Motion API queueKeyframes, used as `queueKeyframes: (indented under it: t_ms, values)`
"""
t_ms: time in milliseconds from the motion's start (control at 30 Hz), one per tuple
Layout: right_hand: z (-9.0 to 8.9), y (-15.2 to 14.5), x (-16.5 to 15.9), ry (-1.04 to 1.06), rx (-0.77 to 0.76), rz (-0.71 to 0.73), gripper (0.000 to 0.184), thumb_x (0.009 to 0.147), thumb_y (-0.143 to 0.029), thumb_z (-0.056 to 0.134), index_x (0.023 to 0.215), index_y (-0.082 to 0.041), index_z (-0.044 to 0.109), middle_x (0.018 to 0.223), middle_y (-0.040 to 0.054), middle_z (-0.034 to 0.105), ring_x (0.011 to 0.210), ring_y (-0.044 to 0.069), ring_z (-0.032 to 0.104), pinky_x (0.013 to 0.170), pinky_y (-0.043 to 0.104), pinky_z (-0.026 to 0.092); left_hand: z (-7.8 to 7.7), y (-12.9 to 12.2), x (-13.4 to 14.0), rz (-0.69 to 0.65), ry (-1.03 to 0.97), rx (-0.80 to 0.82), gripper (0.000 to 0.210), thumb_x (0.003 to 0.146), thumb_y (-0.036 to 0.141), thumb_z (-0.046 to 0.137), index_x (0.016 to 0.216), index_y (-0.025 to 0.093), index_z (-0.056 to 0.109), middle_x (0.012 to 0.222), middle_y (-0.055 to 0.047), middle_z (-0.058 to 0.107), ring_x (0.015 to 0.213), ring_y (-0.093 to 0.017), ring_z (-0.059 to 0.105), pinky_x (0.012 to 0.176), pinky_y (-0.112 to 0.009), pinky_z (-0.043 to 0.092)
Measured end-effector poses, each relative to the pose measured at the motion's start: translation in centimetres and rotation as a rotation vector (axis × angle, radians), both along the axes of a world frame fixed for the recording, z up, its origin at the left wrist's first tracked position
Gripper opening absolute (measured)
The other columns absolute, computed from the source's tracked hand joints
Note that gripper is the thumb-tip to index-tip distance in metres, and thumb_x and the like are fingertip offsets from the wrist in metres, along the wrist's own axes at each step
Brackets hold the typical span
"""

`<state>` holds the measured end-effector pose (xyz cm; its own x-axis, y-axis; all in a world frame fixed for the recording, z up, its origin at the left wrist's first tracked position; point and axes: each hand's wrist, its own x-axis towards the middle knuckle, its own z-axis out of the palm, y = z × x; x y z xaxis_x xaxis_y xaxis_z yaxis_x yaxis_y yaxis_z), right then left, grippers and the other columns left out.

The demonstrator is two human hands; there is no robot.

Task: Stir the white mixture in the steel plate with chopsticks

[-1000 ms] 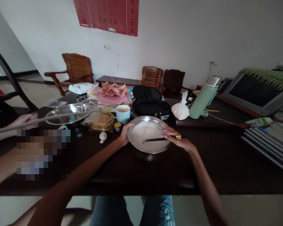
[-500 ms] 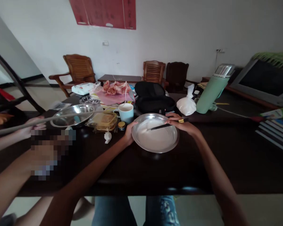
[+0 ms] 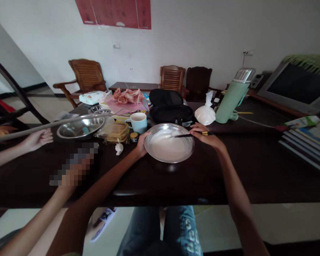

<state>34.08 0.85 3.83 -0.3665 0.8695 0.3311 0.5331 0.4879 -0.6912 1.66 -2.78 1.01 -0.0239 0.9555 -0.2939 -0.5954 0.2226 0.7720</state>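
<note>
My left hand point(image 3: 142, 144) is closed on the left rim of a shiny metal basin point(image 3: 173, 159), its thumb on the edge. A smooth, whitish liquid point(image 3: 168, 147) lies in the basin. Dark chopsticks point(image 3: 185, 135) with gold-banded ends are gripped in my right hand point(image 3: 204, 136), over the right rim. Their tips point left and reach the liquid. A pale blue mug point(image 3: 139, 123) and a small jar with a gold lid point(image 3: 134, 137) stand just beyond my left hand. A tied plastic bag of white powder point(image 3: 205, 113) sits behind my right hand.
At left are another person's hands, one a loose fist point(image 3: 41, 138), one pixelated. Near them lie a second metal basin point(image 3: 69, 132), a plastic food box point(image 3: 117, 132) and crumpled tissue point(image 3: 119, 149). A black case point(image 3: 170, 113), green thermos point(image 3: 232, 101) and stacked books point(image 3: 304, 149) line the table.
My view has shifted slightly, so the table appears higher. The chopsticks have swung to lie flatter, tips farther back in the basin. The other person's pixelated hand has moved right.
</note>
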Motion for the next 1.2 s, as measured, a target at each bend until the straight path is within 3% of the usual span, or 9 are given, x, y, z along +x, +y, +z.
queueKeyframes:
  t_ms: [133,233,400,567,733,867,967,1100,1200]
  values:
    - [1.8,-0.9,2.7,-0.068,-0.082,0.197,0.044,0.090,-0.070,0.068,0.086,-0.029,0.085,0.132,0.0089,0.076,0.149,0.037,0.051,0.132,0.059,0.031,-0.3,0.2,-0.1,-0.030,-0.002,0.029,0.021,0.083,0.025,0.074,0.099,0.013,0.080,0.069,-0.004,0.076,0.069,-0.025,0.072,0.072,-0.032,0.055]
    - [1.9,-1.5,1.4,-0.066,-0.140,0.315,0.047,0.091,-0.074,0.066,0.092,-0.031,0.087,0.138,0.0063,0.074,0.151,0.036,0.050,0.132,0.056,0.033,-0.3,0.1,0.0,-0.041,0.006,0.036,0.026,0.083,0.025,0.072,0.104,0.013,0.079,0.070,-0.003,0.077,0.069,-0.024,0.072,0.073,-0.032,0.056]
    - [0.2,-0.5,-2.1,0.028,-0.134,0.202,0.040,0.092,-0.067,0.067,0.087,-0.032,0.085,0.124,0.0049,0.078,0.142,0.036,0.059,0.131,0.054,0.036,-0.1,0.0,0.0,-0.033,-0.010,0.047,0.017,0.084,0.023,0.071,0.095,0.011,0.078,0.076,-0.006,0.079,0.067,-0.021,0.072,0.073,-0.030,0.056]
    - [0.2,0.2,-1.6,0.039,-0.129,0.172,0.038,0.092,-0.065,0.066,0.084,-0.032,0.084,0.115,0.0043,0.080,0.136,0.035,0.062,0.129,0.054,0.039,0.5,0.0,0.3,-0.030,-0.009,0.003,0.012,0.087,0.019,0.069,0.089,0.011,0.078,0.073,-0.006,0.078,0.064,-0.020,0.071,0.070,-0.029,0.055]
    - [0.9,-0.2,-0.2,0.015,-0.124,0.218,0.040,0.088,-0.067,0.072,0.084,-0.029,0.084,0.125,0.0068,0.077,0.144,0.034,0.057,0.131,0.055,0.035,0.9,0.0,0.4,-0.006,-0.024,0.010,0.025,0.095,0.016,0.056,0.095,0.012,0.081,0.074,-0.006,0.079,0.064,-0.020,0.072,0.069,-0.029,0.055]
    - [0.3,0.0,-0.7,0.025,-0.109,0.218,0.038,0.091,-0.064,0.070,0.088,-0.029,0.085,0.127,0.0072,0.078,0.141,0.032,0.059,0.130,0.056,0.035,0.7,0.4,0.2,0.001,0.009,-0.025,0.030,0.098,0.018,0.053,0.093,0.013,0.082,0.064,-0.004,0.075,0.060,-0.021,0.070,0.064,-0.028,0.053]
    - [-0.4,0.6,-1.6,0.063,-0.084,0.141,0.034,0.093,-0.059,0.068,0.086,-0.030,0.084,0.123,0.0062,0.078,0.136,0.031,0.062,0.129,0.054,0.039,0.5,0.5,0.1,-0.009,0.009,-0.021,0.029,0.097,0.018,0.053,0.095,0.017,0.082,0.066,-0.003,0.076,0.064,-0.022,0.074,0.065,-0.028,0.054]
    - [0.0,0.7,0.6,0.072,-0.096,0.038,0.036,0.092,-0.060,0.069,0.081,-0.029,0.083,0.112,0.0082,0.081,0.133,0.034,0.065,0.128,0.059,0.038,0.3,0.4,0.0,-0.030,0.034,-0.017,0.019,0.092,0.020,0.061,0.092,0.015,0.079,0.068,-0.004,0.076,0.062,-0.021,0.071,0.067,-0.029,0.056]
    - [1.2,-0.2,3.1,0.054,-0.098,0.110,0.042,0.088,-0.068,0.071,0.082,-0.029,0.085,0.122,0.0084,0.080,0.146,0.037,0.057,0.133,0.058,0.031,0.3,0.4,-0.1,-0.019,0.031,0.006,0.012,0.085,0.023,0.070,0.091,0.015,0.077,0.066,-0.002,0.075,0.058,-0.019,0.069,0.066,-0.029,0.055]
